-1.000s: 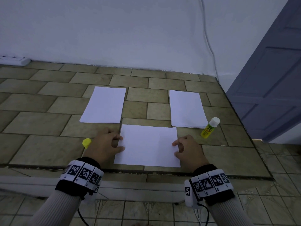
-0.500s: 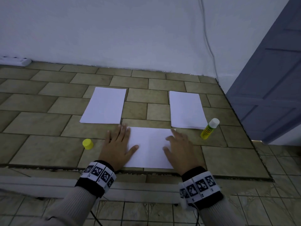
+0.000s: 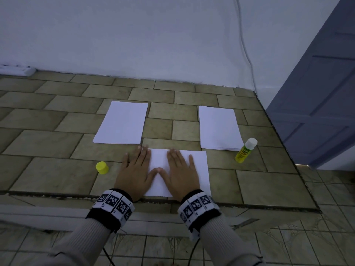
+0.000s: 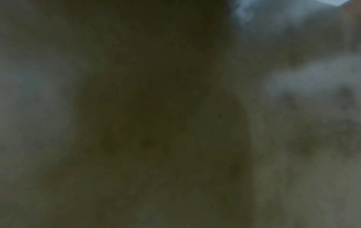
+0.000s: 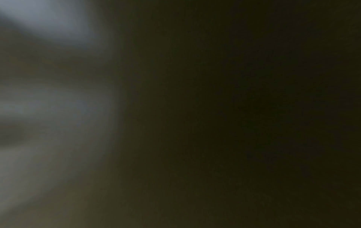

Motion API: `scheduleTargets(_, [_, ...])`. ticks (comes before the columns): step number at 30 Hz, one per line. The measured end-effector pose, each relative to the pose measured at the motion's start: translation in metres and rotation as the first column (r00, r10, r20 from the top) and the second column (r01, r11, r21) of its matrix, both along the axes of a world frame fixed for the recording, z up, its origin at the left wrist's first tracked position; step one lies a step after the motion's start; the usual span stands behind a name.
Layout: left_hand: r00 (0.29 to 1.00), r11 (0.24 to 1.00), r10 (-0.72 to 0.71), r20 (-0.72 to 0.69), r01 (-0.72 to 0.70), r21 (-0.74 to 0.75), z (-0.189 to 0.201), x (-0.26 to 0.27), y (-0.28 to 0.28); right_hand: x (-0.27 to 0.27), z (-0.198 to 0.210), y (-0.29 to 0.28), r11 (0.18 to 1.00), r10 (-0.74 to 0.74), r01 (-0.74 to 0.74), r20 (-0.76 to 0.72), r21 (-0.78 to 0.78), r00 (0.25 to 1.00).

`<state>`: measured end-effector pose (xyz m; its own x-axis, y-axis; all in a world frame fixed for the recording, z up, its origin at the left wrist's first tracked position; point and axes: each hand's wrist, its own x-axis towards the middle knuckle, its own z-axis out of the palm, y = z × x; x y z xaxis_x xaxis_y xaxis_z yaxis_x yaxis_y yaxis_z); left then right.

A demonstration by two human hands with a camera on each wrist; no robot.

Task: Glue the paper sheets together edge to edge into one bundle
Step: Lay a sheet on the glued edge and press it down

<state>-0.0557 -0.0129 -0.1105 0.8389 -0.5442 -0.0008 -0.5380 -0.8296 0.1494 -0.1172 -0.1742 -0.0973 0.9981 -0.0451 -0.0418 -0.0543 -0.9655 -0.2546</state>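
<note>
Our left hand (image 3: 134,170) and right hand (image 3: 181,170) lie flat, fingers straight, pressing the white paper sheet (image 3: 198,166) beneath them, grasping nothing. If we slide while pressing, wet glue could let the sheet skew or wrinkle. The uncapped yellow glue stick (image 3: 245,150) right of our fingertips might dry out. Both wrist views are dark blurs; any glued seam is hidden.

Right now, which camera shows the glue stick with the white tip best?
The head view: the yellow glue stick with the white tip stands in plain sight, uncapped, on the tiled ledge beside the right stack of white paper. Both wrist views are dark, blurred smears and show nothing of it.
</note>
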Motion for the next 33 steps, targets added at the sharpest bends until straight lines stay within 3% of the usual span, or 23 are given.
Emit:
scheduleTargets(7, [1.000,1.000,0.018,0.003,-0.018,-0.007,0.000,0.000,0.000,-0.029,0.004,-0.068,0.979,-0.191,0.188,-0.031,-0.081,0.981])
scheduleTargets(12, [1.000,1.000,0.016,0.004,-0.016,-0.023,-0.003,0.001,-0.001,-0.033,0.011,-0.072,0.956,-0.231,0.220,-0.036,-0.192,0.972])
scheduleTargets(15, [1.000,0.999,0.019,0.019,-0.019,-0.032,-0.004,0.001,-0.001,-0.028,0.021,-0.054,0.966,-0.194,0.191,-0.002,-0.175,0.981])
scheduleTargets(19, [1.000,0.999,0.014,0.019,-0.014,-0.029,-0.003,0.002,0.000,-0.015,0.011,-0.016,1.000,-0.010,0.010,-0.003,-0.018,1.000])
scheduleTargets(23, [1.000,1.000,0.006,0.016,-0.005,-0.019,-0.002,0.002,0.001,-0.005,-0.001,0.000,0.996,0.082,-0.082,0.002,-0.025,0.997])
scheduleTargets(27, [0.999,0.999,0.016,0.034,-0.015,-0.037,-0.002,0.002,0.000,-0.007,-0.003,-0.017,0.997,0.052,-0.050,0.023,-0.062,0.998])
scheduleTargets(33, [1.000,1.000,0.020,0.025,-0.019,-0.017,-0.001,0.001,0.001,-0.026,0.003,-0.069,0.984,-0.122,0.115,-0.048,-0.139,0.991])
